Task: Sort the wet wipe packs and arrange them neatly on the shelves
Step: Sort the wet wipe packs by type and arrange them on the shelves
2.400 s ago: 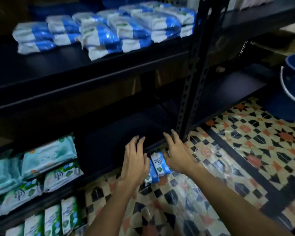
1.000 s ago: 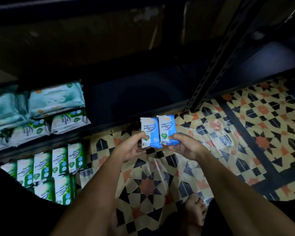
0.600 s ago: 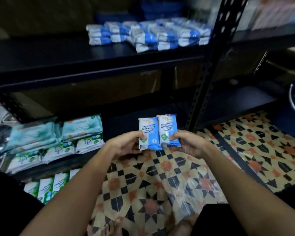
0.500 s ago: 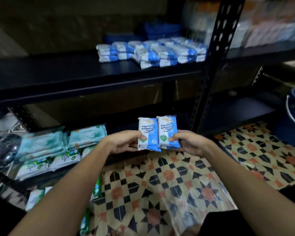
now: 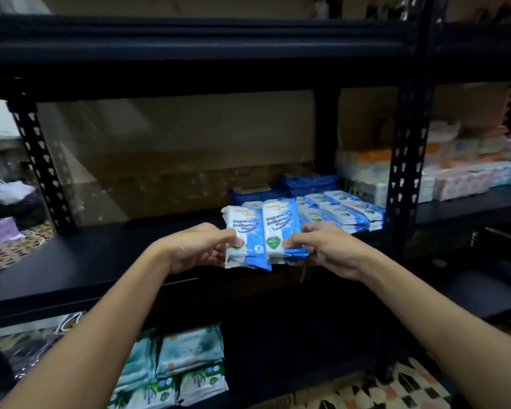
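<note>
two blue-and-white antibacterial wipe packs (image 5: 264,234) stood side by side, upright with their printed faces toward the person, held in the air over the front edge of the middle shelf (image 5: 101,261). more packs seemed stacked under each one, though i couldn't count them. the left hand (image 5: 201,246) gripped the left pack from its outer side, thumb pressed on the front near the green badge and fingers curled behind. the right hand (image 5: 322,246) gripped the right pack the same way from the opposite side, so the packs sat squeezed between the two hands, touching each other along their inner edges. just behind them on that shelf lay a pile of matching blue-and-white packs (image 5: 337,214), with darker blue packs (image 5: 292,184) further back. on the lower shelf, below the left arm, were teal and green-printed packs (image 5: 183,367) stacked in rows. to the right, past the black perforated upright (image 5: 407,160), pale pink and orange packages (image 5: 460,172) filled a neighbouring shelf.
</note>
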